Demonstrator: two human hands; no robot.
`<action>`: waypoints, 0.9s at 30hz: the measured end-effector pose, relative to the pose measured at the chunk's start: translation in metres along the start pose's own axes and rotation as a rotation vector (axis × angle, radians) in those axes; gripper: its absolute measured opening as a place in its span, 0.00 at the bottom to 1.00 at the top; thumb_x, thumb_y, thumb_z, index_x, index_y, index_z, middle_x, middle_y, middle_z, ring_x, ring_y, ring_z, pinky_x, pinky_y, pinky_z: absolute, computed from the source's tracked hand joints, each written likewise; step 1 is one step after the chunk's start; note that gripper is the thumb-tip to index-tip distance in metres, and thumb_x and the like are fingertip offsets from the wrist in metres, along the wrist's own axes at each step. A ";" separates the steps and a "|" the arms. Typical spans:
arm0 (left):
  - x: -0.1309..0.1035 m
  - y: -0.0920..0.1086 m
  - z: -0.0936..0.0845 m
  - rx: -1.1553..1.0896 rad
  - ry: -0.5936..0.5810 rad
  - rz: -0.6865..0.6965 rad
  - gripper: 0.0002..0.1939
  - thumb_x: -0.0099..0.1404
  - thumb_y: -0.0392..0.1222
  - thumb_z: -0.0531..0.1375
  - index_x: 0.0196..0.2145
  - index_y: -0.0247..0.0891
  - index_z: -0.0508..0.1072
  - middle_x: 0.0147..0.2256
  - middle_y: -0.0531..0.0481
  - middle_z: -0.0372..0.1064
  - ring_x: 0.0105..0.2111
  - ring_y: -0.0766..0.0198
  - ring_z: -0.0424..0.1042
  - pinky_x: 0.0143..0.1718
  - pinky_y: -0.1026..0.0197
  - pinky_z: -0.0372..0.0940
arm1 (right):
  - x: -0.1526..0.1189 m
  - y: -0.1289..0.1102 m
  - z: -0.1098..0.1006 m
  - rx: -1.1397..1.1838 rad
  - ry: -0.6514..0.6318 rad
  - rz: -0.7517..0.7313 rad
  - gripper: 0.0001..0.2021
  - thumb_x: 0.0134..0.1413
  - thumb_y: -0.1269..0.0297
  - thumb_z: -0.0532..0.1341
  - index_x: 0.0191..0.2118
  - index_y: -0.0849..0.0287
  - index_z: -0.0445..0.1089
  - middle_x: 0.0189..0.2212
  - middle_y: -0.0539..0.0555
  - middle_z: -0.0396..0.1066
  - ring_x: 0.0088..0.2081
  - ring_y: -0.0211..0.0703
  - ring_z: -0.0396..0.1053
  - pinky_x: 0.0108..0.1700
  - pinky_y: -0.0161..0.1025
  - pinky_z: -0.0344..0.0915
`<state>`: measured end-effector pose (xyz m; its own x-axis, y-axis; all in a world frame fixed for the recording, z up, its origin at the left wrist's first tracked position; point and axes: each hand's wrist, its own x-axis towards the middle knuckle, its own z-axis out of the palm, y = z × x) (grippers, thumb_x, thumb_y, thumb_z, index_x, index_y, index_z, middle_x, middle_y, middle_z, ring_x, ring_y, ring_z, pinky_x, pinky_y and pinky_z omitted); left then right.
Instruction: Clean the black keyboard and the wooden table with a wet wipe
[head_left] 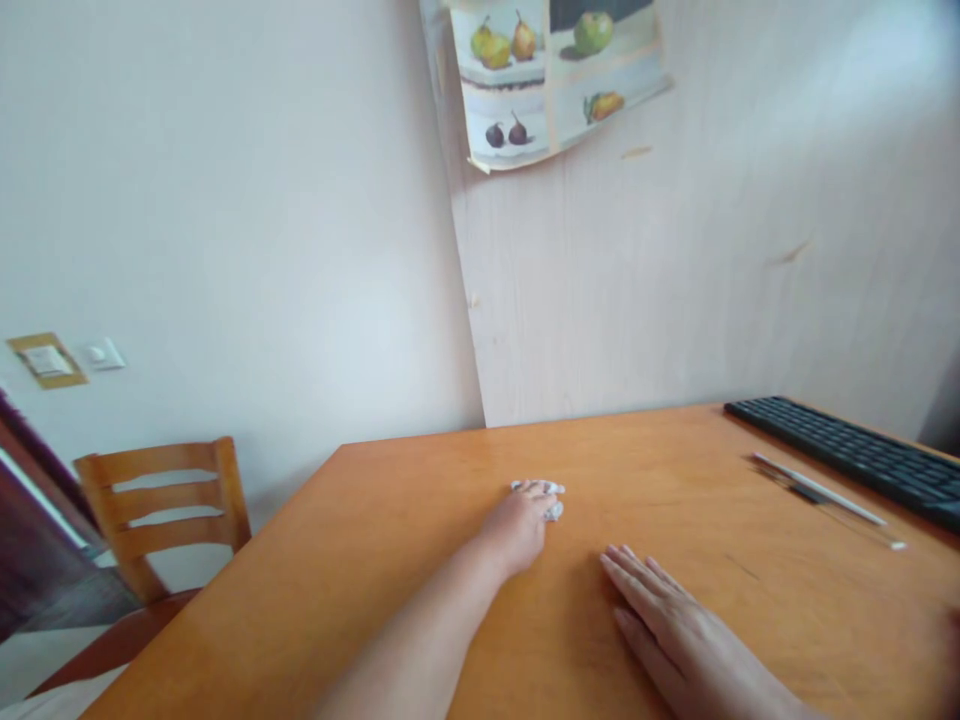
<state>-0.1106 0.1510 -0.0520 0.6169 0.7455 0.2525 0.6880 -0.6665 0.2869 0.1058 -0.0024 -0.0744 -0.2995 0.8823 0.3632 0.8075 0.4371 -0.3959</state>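
Note:
My left hand [519, 525] reaches out over the wooden table [360, 530], its fingers closed over a crumpled white tissue [553, 511]. Only the tissue's edges show past the fingertips, and the rest is hidden under them. To its right, my right hand [675, 625] lies flat with the fingers stretched forward and the thumb slightly apart. Nothing shows in that hand.
A black keyboard [847, 450] lies along the table's right side. Beside it are a thin white pen-like stick [821, 490] and a small dark piece [806, 494]. A wooden chair [169, 495] stands left of the table. Fruit pictures [555, 75] hang on the wall behind.

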 end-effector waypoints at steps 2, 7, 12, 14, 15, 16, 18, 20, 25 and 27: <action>0.015 0.003 0.004 0.003 0.004 0.019 0.22 0.66 0.30 0.50 0.53 0.43 0.73 0.60 0.48 0.67 0.60 0.61 0.64 0.64 0.56 0.55 | -0.002 0.002 0.001 0.023 0.014 0.000 0.23 0.64 0.60 0.54 0.62 0.53 0.68 0.62 0.56 0.64 0.62 0.54 0.63 0.64 0.53 0.61; 0.023 -0.049 -0.018 0.030 0.062 -0.113 0.17 0.71 0.34 0.50 0.52 0.38 0.73 0.58 0.41 0.67 0.59 0.57 0.65 0.63 0.52 0.58 | 0.043 0.000 0.002 -0.037 -0.089 0.026 0.25 0.64 0.58 0.52 0.63 0.61 0.66 0.64 0.62 0.60 0.65 0.57 0.58 0.65 0.55 0.59; 0.015 -0.099 -0.045 0.068 0.142 -0.255 0.18 0.69 0.47 0.59 0.54 0.38 0.69 0.54 0.42 0.67 0.49 0.56 0.71 0.49 0.48 0.69 | 0.144 -0.003 0.023 -0.181 -0.194 0.073 0.29 0.66 0.60 0.49 0.66 0.73 0.58 0.67 0.69 0.51 0.69 0.58 0.47 0.69 0.54 0.47; 0.015 -0.105 -0.049 0.080 0.157 -0.266 0.19 0.69 0.47 0.59 0.54 0.38 0.69 0.53 0.43 0.67 0.48 0.56 0.71 0.48 0.49 0.70 | 0.174 -0.005 0.038 -0.178 -0.214 0.099 0.30 0.67 0.57 0.48 0.66 0.74 0.57 0.68 0.70 0.50 0.69 0.59 0.45 0.68 0.53 0.47; 0.015 -0.107 -0.049 0.083 0.158 -0.263 0.19 0.68 0.47 0.59 0.54 0.38 0.69 0.53 0.43 0.67 0.49 0.56 0.71 0.48 0.49 0.70 | 0.184 -0.005 0.045 -0.176 -0.220 0.118 0.30 0.67 0.57 0.47 0.66 0.74 0.58 0.67 0.70 0.52 0.69 0.59 0.47 0.68 0.53 0.47; 0.017 -0.107 -0.048 0.085 0.155 -0.260 0.17 0.69 0.47 0.59 0.53 0.39 0.70 0.53 0.43 0.67 0.49 0.56 0.71 0.48 0.50 0.70 | 0.190 -0.006 0.051 -0.178 -0.216 0.127 0.29 0.68 0.57 0.46 0.65 0.73 0.59 0.67 0.70 0.53 0.69 0.59 0.48 0.68 0.53 0.48; 0.021 -0.106 -0.043 0.084 0.141 -0.247 0.16 0.69 0.47 0.58 0.52 0.40 0.71 0.53 0.44 0.67 0.49 0.56 0.71 0.48 0.51 0.69 | 0.195 -0.006 0.060 -0.194 -0.192 0.121 0.28 0.68 0.58 0.44 0.63 0.72 0.61 0.65 0.70 0.56 0.68 0.60 0.50 0.67 0.54 0.48; 0.025 -0.104 -0.036 0.077 0.123 -0.229 0.16 0.69 0.47 0.58 0.52 0.40 0.71 0.53 0.44 0.68 0.49 0.56 0.71 0.48 0.50 0.69 | 0.194 -0.006 0.065 -0.214 -0.162 0.104 0.26 0.68 0.58 0.44 0.62 0.71 0.63 0.64 0.70 0.59 0.67 0.59 0.51 0.66 0.54 0.48; 0.045 -0.087 -0.014 0.037 0.072 -0.128 0.17 0.70 0.46 0.58 0.54 0.39 0.70 0.54 0.42 0.67 0.50 0.57 0.70 0.50 0.48 0.69 | 0.190 -0.002 0.063 -0.211 -0.160 0.094 0.25 0.68 0.57 0.45 0.61 0.67 0.65 0.62 0.67 0.62 0.66 0.57 0.54 0.66 0.51 0.48; 0.054 -0.081 -0.007 0.021 0.056 -0.087 0.15 0.71 0.41 0.54 0.53 0.41 0.72 0.57 0.44 0.67 0.55 0.58 0.67 0.58 0.50 0.63 | 0.189 0.000 0.062 -0.201 -0.160 0.085 0.26 0.68 0.56 0.45 0.63 0.66 0.62 0.64 0.65 0.61 0.66 0.56 0.54 0.66 0.50 0.48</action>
<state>-0.1361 0.2455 -0.0552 0.5330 0.7989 0.2788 0.7459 -0.5992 0.2909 0.0180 0.1758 -0.0579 -0.2899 0.9377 0.1915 0.9132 0.3309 -0.2378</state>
